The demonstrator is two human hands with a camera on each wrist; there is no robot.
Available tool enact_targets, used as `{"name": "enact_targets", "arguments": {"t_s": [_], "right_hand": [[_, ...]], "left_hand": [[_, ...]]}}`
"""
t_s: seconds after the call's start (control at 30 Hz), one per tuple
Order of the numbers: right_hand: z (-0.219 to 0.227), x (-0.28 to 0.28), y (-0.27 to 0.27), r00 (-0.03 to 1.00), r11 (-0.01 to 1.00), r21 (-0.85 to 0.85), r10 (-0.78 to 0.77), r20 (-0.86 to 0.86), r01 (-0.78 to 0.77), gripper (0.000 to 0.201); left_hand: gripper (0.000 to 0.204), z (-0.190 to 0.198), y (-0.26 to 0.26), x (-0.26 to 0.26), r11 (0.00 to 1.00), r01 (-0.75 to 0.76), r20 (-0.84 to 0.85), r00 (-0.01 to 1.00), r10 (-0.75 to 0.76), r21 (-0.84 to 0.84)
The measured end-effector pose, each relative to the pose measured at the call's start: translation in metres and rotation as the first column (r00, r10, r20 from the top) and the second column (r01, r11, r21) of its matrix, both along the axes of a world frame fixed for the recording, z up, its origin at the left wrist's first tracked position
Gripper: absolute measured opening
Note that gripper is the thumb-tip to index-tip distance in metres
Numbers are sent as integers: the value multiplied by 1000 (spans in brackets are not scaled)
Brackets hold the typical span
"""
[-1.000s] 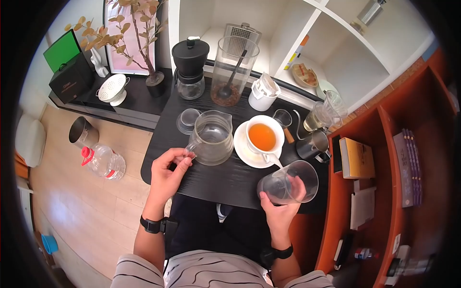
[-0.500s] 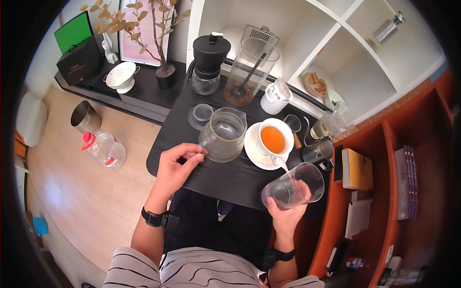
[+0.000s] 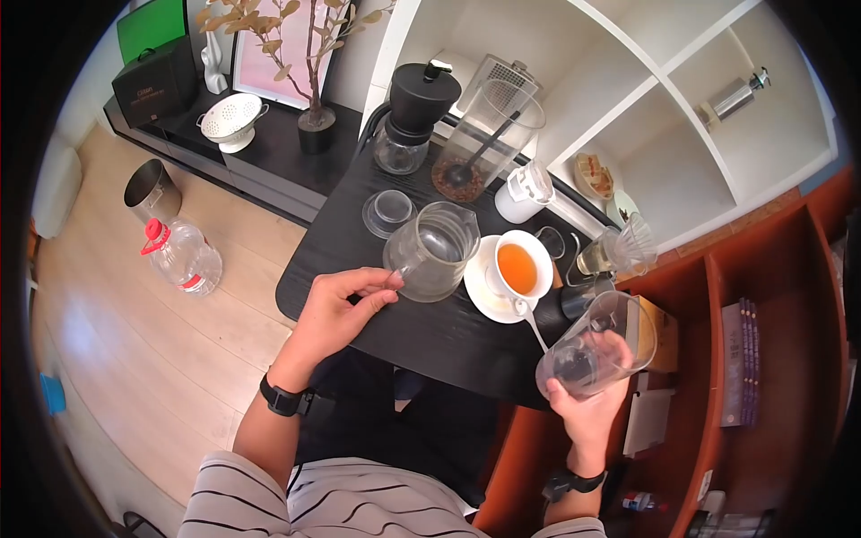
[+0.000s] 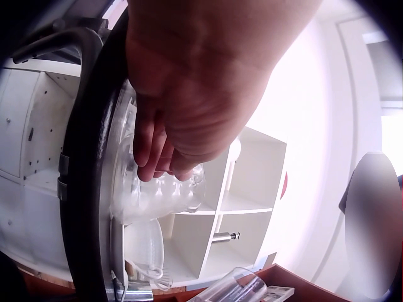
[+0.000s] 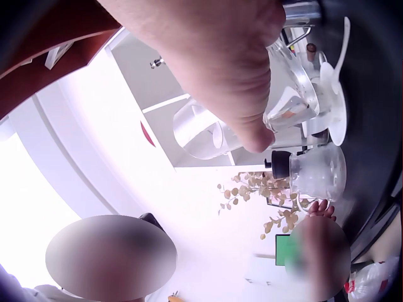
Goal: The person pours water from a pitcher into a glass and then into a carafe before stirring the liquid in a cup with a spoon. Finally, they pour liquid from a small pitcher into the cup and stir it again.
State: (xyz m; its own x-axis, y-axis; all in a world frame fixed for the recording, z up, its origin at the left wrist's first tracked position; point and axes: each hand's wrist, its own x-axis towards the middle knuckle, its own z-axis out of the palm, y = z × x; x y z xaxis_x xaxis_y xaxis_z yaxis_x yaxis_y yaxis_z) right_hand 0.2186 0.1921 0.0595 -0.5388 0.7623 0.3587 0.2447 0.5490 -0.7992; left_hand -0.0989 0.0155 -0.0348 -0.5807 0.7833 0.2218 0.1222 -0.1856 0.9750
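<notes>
A clear glass carafe [image 3: 434, 253] stands on the black table, its handle toward my left hand [image 3: 339, 312]. My left fingers and thumb pinch that handle; the left wrist view shows the fingertips [image 4: 147, 171] close together there. My right hand [image 3: 590, 408] grips a clear, wide glass tumbler [image 3: 583, 359], tilted with its mouth up and to the right, over the table's front right edge. Between the two vessels a white cup of amber tea [image 3: 517, 269] sits on a white saucer [image 3: 482, 291], with a white spoon [image 3: 534, 328] lying across it.
A round glass lid [image 3: 391, 212] lies behind the carafe. Further back stand a black-topped grinder [image 3: 418, 112], a tall glass container [image 3: 489, 134] and a white mug [image 3: 523, 193]. A brown bookcase [image 3: 691, 386] borders the right side. On the floor is a plastic bottle [image 3: 184, 258].
My right hand has shifted rightward with the tumbler, further from the cup and saucer. The head view has turned; my left hand stays at the carafe's handle.
</notes>
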Motion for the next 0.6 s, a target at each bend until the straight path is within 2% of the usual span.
{"name": "enact_targets", "arguments": {"t_s": [0.23,0.4,0.47,0.53,0.6], "right_hand": [[49,-25,17,990,995,34,85,110,-90,98],[62,-45,34,972,988,59,127,199,-141,97],[70,-51,41,926,971,136,136,353,-194,96],[76,-59,45,919,972,135,129,373,-191,96],[78,-63,52,887,952,159,171,429,-261,97]], "left_hand": [[23,2,-1,1,1000,6,-46,999,-6,9],[24,1,-2,-1,1000,5,-71,997,-3,25],[24,1,-2,-1,1000,14,-70,997,-12,23],[24,1,-2,-2,1000,20,-75,997,-18,22],[24,1,-2,-3,1000,24,-80,997,-23,19]]}}
